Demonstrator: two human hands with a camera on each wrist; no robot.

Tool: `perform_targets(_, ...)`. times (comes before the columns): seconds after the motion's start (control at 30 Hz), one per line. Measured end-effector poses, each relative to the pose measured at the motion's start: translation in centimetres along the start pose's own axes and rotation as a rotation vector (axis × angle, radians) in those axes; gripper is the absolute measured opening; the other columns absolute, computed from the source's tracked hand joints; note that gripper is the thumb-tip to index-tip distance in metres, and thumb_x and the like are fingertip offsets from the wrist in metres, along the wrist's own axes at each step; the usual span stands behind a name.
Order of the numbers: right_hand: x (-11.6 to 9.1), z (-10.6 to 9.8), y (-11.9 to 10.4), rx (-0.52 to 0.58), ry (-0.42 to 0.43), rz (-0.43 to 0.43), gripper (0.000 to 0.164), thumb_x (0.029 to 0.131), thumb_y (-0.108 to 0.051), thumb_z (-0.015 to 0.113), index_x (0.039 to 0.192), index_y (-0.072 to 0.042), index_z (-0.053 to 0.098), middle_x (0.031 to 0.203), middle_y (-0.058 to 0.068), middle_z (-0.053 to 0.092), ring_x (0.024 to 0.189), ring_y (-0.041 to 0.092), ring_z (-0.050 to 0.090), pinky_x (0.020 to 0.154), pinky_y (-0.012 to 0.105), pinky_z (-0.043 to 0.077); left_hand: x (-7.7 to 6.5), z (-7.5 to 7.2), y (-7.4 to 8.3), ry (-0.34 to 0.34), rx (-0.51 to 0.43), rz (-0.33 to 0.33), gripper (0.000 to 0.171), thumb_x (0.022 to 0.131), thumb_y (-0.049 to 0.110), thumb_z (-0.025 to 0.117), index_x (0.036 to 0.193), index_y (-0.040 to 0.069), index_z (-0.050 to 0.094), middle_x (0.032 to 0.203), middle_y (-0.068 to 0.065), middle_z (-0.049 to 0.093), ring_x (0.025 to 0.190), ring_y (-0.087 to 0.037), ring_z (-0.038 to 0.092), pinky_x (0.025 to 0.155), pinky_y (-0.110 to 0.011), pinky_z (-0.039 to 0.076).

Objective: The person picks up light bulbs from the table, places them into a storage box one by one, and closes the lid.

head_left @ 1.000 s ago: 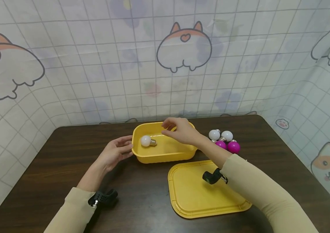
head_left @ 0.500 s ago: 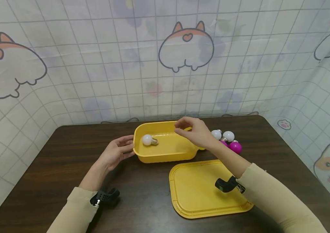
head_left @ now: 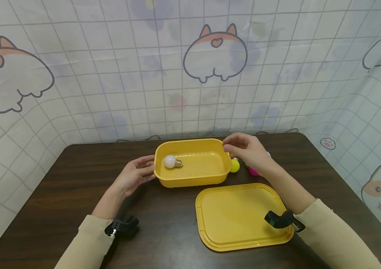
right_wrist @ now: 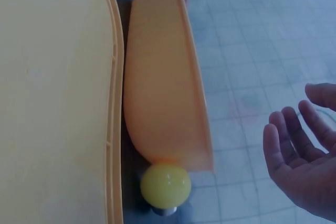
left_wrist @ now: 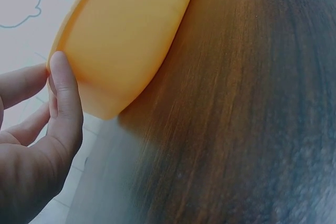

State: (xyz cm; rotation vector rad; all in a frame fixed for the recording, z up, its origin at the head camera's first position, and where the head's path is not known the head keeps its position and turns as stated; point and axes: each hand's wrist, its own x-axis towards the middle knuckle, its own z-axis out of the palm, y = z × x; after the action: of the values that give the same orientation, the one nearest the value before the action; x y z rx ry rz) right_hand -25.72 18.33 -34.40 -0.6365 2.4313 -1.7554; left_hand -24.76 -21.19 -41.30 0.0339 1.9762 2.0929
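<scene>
At the left end of a yellow plastic box [head_left: 193, 182], my left hand [head_left: 135, 175] pinches the rim between thumb and fingers. Inside the box, toward the left, a white light bulb [head_left: 170, 161] with a metal screw base lies on its side. My right hand [head_left: 249, 152] is raised past the box's right end, fingers loosely bent. It holds nothing, and the right wrist view shows it apart from the box. Below it, a yellow bulb [right_wrist: 165, 186] sits against the box's right end. A magenta bulb [head_left: 253, 172] and a bit of a white bulb [head_left: 269, 154] show from behind this hand.
A yellow lid [head_left: 240, 220] lies flat on the dark wooden table [head_left: 163, 228], in front of the box and to its right. The right forearm passes over its right edge. A patterned cloth wall [head_left: 136, 93] stands close behind the table.
My right hand has moved right, from above the box to beyond its right end. The yellow bulb has come into sight, while most other bulbs there are now covered. The left hand stays put.
</scene>
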Motion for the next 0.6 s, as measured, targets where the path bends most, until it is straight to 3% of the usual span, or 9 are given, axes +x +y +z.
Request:
perform_targets(0.1, -0.4, -0.9, 0.4, -0.019, 0.009, 0.010, 0.035, 0.102, -0.027, 0.068, 0.125, 0.000, 0.064, 0.122, 0.015, 0.065, 0.106, 0.039, 0.063, 0.087, 0.037, 0.060, 0.0, 0.0, 0.0, 0.001, 0.000, 0.002, 0.054, 0.103, 0.004, 0.061, 0.153, -0.002, 0.042, 0.132, -0.020, 0.052, 0.103, -0.022, 0.066, 0.090, -0.030, 0.058)
perform_targets(0.2, -0.8, -1.5, 0.6, -0.044, 0.018, 0.024, 0.035, 0.102, -0.028, 0.068, 0.125, -0.001, 0.064, 0.124, 0.016, 0.064, 0.105, 0.034, 0.064, 0.086, 0.031, 0.059, 0.1, 0.0, 0.0, 0.002, -0.002, 0.003, 0.053, 0.104, 0.004, 0.060, 0.153, -0.002, 0.042, 0.131, -0.019, 0.053, 0.102, -0.021, 0.066, 0.089, -0.030, 0.059)
perform_targets(0.33, -1.4, -2.4, 0.7, -0.056, 0.030, 0.036, 0.038, 0.102, -0.029, 0.068, 0.127, -0.001, 0.063, 0.125, 0.014, 0.063, 0.105, 0.025, 0.065, 0.089, 0.031, 0.058, 0.1, 0.0, 0.0, 0.003, -0.007, 0.002, 0.052, 0.104, 0.004, 0.060, 0.152, -0.002, 0.042, 0.131, -0.020, 0.053, 0.102, -0.021, 0.066, 0.089, -0.030, 0.059)
perform_targets(0.6, -2.6, -4.3, 1.0, -0.051, 0.080, 0.068, 0.045, 0.102, -0.030, 0.067, 0.134, 0.000, 0.056, 0.128, 0.015, 0.061, 0.110, 0.024, 0.063, 0.089, 0.030, 0.058, 0.0, -0.1, 0.0, 0.002, -0.003, -0.001, 0.054, 0.103, 0.005, 0.062, 0.153, -0.002, 0.041, 0.136, -0.023, 0.051, 0.105, -0.023, 0.066, 0.090, -0.030, 0.058)
